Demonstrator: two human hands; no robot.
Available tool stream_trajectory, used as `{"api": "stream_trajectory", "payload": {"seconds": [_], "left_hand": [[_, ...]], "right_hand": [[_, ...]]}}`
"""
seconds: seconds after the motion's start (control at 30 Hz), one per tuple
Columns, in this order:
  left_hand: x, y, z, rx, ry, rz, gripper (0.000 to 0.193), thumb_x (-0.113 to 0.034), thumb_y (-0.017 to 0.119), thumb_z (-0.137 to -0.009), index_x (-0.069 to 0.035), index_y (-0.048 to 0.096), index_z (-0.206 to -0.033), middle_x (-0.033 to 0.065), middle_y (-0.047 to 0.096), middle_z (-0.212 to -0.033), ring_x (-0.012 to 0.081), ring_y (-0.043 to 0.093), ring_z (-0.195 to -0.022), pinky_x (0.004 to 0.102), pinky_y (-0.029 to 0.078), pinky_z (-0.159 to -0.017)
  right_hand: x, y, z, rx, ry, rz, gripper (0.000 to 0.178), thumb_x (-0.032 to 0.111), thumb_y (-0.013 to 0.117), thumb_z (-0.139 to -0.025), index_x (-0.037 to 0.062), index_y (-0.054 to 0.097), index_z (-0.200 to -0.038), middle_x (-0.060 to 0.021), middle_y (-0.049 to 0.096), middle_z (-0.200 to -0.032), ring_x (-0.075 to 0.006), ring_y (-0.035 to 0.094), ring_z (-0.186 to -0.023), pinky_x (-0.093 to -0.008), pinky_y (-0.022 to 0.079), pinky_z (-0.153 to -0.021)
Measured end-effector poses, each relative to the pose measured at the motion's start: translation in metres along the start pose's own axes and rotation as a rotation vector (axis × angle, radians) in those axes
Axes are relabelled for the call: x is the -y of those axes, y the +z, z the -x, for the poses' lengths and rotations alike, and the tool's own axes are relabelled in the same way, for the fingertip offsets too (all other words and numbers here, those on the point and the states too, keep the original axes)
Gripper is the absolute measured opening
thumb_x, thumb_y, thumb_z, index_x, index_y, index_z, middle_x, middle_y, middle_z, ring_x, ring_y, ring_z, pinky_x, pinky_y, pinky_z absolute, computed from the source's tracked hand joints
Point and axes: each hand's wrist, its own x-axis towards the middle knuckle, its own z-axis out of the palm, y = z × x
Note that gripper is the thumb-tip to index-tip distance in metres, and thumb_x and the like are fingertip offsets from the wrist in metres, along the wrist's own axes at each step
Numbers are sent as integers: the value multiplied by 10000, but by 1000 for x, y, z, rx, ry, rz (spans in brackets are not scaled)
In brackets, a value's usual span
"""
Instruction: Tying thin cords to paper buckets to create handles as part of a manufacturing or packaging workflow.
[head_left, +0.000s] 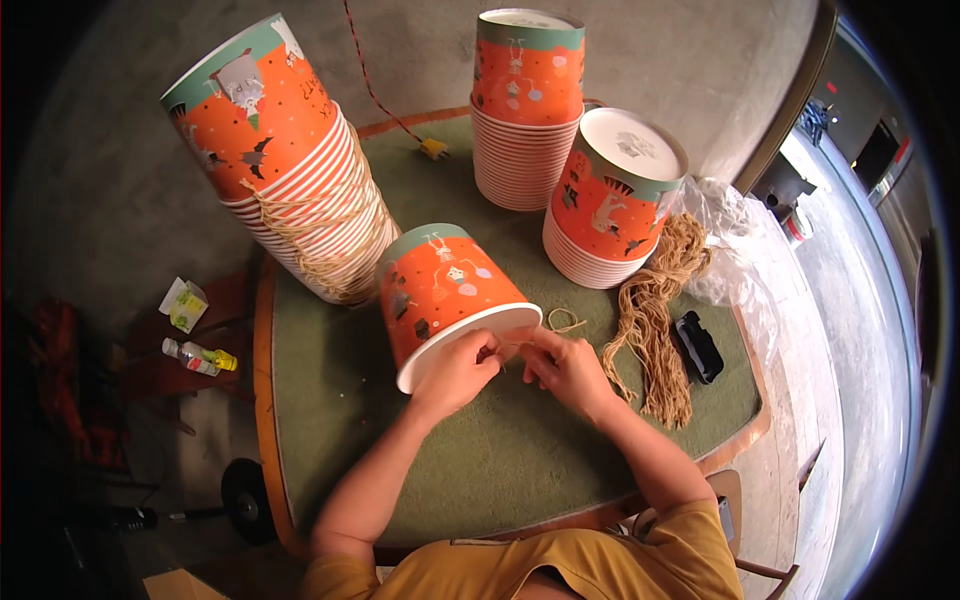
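An orange paper bucket [445, 280] with a green base band and white rim lies tilted on the table, its mouth turned toward me. At that rim, my left hand [462, 372] is closed in a pinch, the wrist against the bucket's edge. Close beside it, my right hand [568, 370] is also closed, fingertips pinched together. A thin strand of twine seems to run between the two hands, mostly hidden by the fingers. Just beyond the right hand, a small loop of twine [567, 322] rests on the green tabletop [480, 440].
A tall bucket stack [300, 200] wrapped in twine leans at left. Two more stacks, one far [525, 110] and one nearer [615, 200], stand upside down. A twine hank [655, 330], black case [698, 347] and clear plastic bag [735, 240] lie right. A yellow plug [433, 148] is behind.
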Motion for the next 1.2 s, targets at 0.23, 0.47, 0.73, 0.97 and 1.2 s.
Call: {"api": "stream_trajectory", "payload": {"seconds": [0.23,0.47,0.73,0.97,1.2], "left_hand": [[6,0,-2,35,-37,199,91,-64,601,-913,21,605,-947,58,674,-851,121,624,-804,291,504,-739],[2,-3,-2,49,-82,245,61,-47,590,-916,11,601,-930,24,635,-844,93,582,-797,256,488,-734],[5,-4,-4,72,-137,313,43,-27,583,-907,1,603,-932,-11,609,-842,65,542,-769,233,467,-693],[6,-3,-3,67,-126,312,48,-38,578,-917,-1,602,-936,-13,606,-845,62,533,-769,231,460,-688],[5,-5,-1,93,-133,343,79,-37,571,-930,12,592,-988,7,611,-897,76,552,-801,234,473,-723]], "right_hand": [[-20,8,4,-45,-246,141,197,4,587,-853,67,632,-1034,-95,671,-886,-211,678,-725,-325,555,-651],[-10,27,12,-240,-371,437,164,110,680,-814,85,622,-966,-92,610,-872,-282,648,-768,-388,549,-674],[-20,40,11,-299,-395,587,197,182,702,-811,74,582,-923,-64,569,-819,-242,631,-720,-364,543,-632],[-12,39,10,-252,-263,268,120,123,687,-796,71,590,-842,-77,604,-800,-285,649,-689,-398,540,-599],[-11,35,10,-210,-217,164,120,112,673,-804,70,626,-905,-89,638,-857,-305,659,-728,-410,547,-641]]}}
